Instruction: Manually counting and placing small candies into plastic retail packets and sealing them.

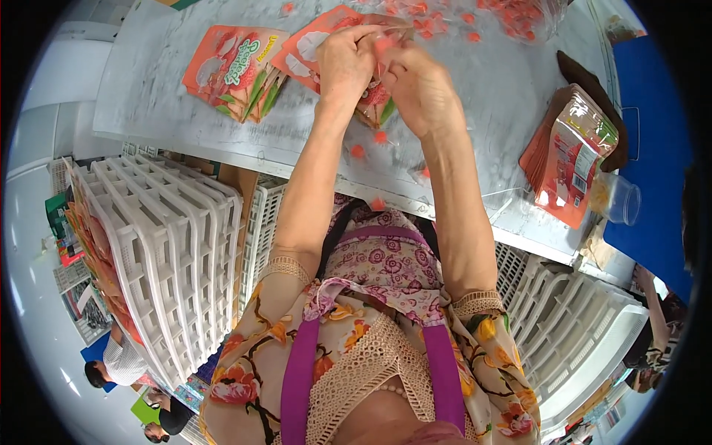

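Above the table, my left hand (347, 65) and my right hand (421, 89) are close together, fingers bent in a pinch. Between them is a pinkish, partly see-through piece of plastic (383, 49); my fingers hide much of it, so its kind is unclear. Flat red pouches (302, 53) with printed pictures lie under and beside my hands. Left of these rests another pile of red pouches (236, 70). Small red wrapped pieces (380, 137) lie on the table near my wrists, and several more (424, 28) are scattered beyond my hands.
A clear bag (530, 21) of red pieces lies at the table's far side. On the right edge are stacked pouches (567, 159) and a clear plastic cup (623, 199), beside a blue panel (653, 133). White crates (167, 252) stand below the table. Other people are at lower left.
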Demonstrator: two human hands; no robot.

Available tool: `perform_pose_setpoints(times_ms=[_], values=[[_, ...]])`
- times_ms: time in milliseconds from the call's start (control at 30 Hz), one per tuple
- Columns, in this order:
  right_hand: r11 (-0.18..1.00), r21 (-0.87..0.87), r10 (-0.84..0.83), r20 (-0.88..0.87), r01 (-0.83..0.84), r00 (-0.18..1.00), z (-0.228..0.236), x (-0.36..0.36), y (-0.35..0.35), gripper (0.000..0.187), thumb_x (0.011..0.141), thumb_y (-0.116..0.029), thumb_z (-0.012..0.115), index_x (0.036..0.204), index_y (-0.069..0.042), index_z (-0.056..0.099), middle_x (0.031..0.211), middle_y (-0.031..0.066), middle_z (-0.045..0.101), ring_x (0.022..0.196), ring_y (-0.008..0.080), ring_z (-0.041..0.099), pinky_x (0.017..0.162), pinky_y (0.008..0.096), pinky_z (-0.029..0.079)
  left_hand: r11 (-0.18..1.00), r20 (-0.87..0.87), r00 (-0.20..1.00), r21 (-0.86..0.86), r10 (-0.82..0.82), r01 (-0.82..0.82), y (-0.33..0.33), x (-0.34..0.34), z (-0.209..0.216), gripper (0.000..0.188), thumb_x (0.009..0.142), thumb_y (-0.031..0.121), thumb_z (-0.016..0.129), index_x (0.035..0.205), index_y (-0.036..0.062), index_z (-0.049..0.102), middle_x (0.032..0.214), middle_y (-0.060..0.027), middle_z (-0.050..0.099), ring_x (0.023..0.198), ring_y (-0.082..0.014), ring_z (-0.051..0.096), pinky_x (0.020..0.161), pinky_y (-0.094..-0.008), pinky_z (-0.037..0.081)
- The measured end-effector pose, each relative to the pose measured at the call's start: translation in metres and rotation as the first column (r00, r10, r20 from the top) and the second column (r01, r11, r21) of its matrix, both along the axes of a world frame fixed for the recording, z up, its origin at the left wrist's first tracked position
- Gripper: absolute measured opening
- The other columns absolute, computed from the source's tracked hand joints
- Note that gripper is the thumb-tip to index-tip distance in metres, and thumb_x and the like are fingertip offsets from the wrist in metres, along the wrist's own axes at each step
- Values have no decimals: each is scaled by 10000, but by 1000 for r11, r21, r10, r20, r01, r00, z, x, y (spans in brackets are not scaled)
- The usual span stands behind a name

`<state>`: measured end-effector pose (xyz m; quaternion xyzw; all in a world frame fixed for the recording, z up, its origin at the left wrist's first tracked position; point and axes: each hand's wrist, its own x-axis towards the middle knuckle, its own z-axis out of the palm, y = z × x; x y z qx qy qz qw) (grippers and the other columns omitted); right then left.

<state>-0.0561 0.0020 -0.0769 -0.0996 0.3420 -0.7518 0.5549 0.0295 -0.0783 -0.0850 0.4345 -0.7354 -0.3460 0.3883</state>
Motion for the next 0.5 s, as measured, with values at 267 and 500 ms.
perform_pose_setpoints(times_ms=[267,500], values=[[966,248,117,-660,68,742,-15,-9,-12,201,900,-77,569,1031,52,650,985,112,674,867,202,650,755,347,521,984,10,998,-165,-59,60,3,5,-6,179,867,99,609,983,37,731,865,-160,707,791,-277,673,746,-351,523],[935,-9,134,-917,355,-376,0,3,-7,137,856,-125,604,887,-52,715,858,119,703,739,308,649,660,381,509,992,22,995,77,-100,98,1,11,16,214,909,138,601,1059,57,731,950,-81,719,794,-92,655,654,-244,514]])
